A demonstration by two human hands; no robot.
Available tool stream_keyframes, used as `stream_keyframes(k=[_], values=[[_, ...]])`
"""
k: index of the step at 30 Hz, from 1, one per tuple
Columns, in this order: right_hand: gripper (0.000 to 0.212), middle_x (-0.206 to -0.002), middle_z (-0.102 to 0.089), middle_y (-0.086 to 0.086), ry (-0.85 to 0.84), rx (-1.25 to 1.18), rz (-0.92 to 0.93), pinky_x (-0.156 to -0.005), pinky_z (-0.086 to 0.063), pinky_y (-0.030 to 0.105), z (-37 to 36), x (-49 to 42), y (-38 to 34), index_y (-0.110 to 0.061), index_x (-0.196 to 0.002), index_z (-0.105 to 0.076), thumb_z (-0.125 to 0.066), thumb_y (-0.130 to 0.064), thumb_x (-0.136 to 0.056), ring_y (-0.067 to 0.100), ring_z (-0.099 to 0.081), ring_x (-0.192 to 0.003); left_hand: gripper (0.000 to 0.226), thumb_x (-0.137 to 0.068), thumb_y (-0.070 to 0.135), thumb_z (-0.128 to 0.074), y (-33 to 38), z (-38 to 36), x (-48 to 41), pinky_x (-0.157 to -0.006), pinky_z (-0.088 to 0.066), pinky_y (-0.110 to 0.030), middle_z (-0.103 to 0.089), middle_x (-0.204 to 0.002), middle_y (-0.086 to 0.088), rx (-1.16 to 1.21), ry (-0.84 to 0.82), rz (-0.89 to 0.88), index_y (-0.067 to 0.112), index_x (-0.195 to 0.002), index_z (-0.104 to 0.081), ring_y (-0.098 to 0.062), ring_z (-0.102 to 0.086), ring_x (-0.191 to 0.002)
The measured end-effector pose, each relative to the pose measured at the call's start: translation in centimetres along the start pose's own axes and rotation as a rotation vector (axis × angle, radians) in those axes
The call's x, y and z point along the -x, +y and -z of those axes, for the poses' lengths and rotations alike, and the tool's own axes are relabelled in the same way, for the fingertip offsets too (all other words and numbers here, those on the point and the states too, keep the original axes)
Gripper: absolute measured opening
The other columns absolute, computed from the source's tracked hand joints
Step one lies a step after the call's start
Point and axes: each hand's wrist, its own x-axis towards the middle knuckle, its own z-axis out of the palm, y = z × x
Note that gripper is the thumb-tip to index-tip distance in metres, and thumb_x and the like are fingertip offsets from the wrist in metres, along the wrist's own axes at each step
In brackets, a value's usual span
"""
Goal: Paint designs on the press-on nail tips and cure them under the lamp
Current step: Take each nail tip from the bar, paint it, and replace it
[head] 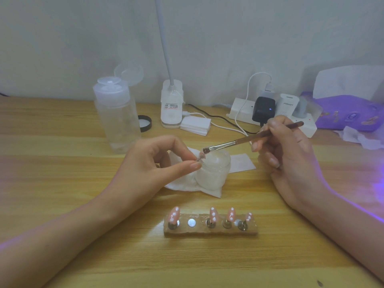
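Pink press-on nail tip [201, 157] is pinched between thumb and forefinger of the left hand [158, 161], raised just above a frosted white plastic jar [214, 171] that stands on a crumpled white tissue [207, 190]. Brown-handled flat brush [249, 139], gripped pen-style in the right hand [284, 150], slopes from upper right down to lower left, and its bristles meet the tip from the right. Nearer the person, a tan wooden holder block [209, 230] carries four pink white-dotted tips [174, 215], with one mount vacant.

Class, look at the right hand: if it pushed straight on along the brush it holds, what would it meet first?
Probably the nail tip pinched by the left hand, just beyond the brush bristles; depth is unclear.
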Motion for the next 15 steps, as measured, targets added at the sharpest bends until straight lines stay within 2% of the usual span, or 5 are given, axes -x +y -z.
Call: stream_keyframes(k=[6,8,10,12,15], values=[[0.033,-0.058,-0.062,0.005,0.022,0.058,-0.029,-0.04,-0.026,0.016,-0.1,-0.1,0.3,-0.023,-0.071,-0.055,-0.047,-0.016,-0.102,0.009,-0.028,-0.04,0.019,-0.077,0.032,-0.078,-0.4,0.0,0.0,-0.048,-0.029,-0.004,-0.054,-0.053,0.024,0.0,-0.009,-0.011,0.016,-0.074,-0.069,-0.001,-0.037,-0.044],[0.036,-0.057,-0.062,0.005,0.04,0.026,-0.032,-0.04,-0.026,0.015,0.0,-0.1,0.2,-0.025,-0.068,-0.057,-0.048,-0.017,-0.102,0.008,-0.028,-0.04,0.02,-0.077,0.037,-0.083,-0.7,0.1,0.0,-0.05,-0.031,-0.009,-0.056,-0.055,0.014,-0.004,-0.005,-0.003,0.023,-0.073,-0.07,-0.003,-0.038,-0.048],[0.036,-0.058,-0.062,0.003,0.024,-0.011,-0.01,-0.04,-0.027,0.015,0.1,-0.1,0.1,-0.027,-0.066,-0.058,-0.049,-0.021,-0.101,0.008,-0.03,-0.04,0.02,-0.074,0.045,-0.076,-1.0,0.2,0.0,-0.051,-0.035,-0.015,-0.06,-0.063,-0.005,-0.014,-0.002,0.003,0.027,-0.074,-0.07,-0.006,-0.04,-0.051],[0.029,-0.059,-0.063,0.003,-0.018,0.0,0.018,-0.04,-0.028,0.015,0.0,-0.1,0.1,-0.027,-0.068,-0.057,-0.051,-0.025,-0.097,0.008,-0.03,-0.041,0.021,-0.073,0.048,-0.072,-1.1,0.2,0.0,-0.052,-0.038,-0.019,-0.062,-0.07,-0.013,-0.013,-0.001,0.005,0.028,-0.074,-0.07,-0.007,-0.041,-0.053],[0.029,-0.059,-0.063,0.004,-0.023,0.057,0.022,-0.041,-0.027,0.016,-0.1,0.0,0.2,-0.023,-0.072,-0.054,-0.049,-0.02,-0.1,0.008,-0.029,-0.04,0.021,-0.074,0.047,-0.072,-1.1,0.1,0.0,-0.052,-0.038,-0.017,-0.058,-0.062,0.001,0.011,-0.01,0.002,0.026,-0.074,-0.07,-0.005,-0.039,-0.053]])
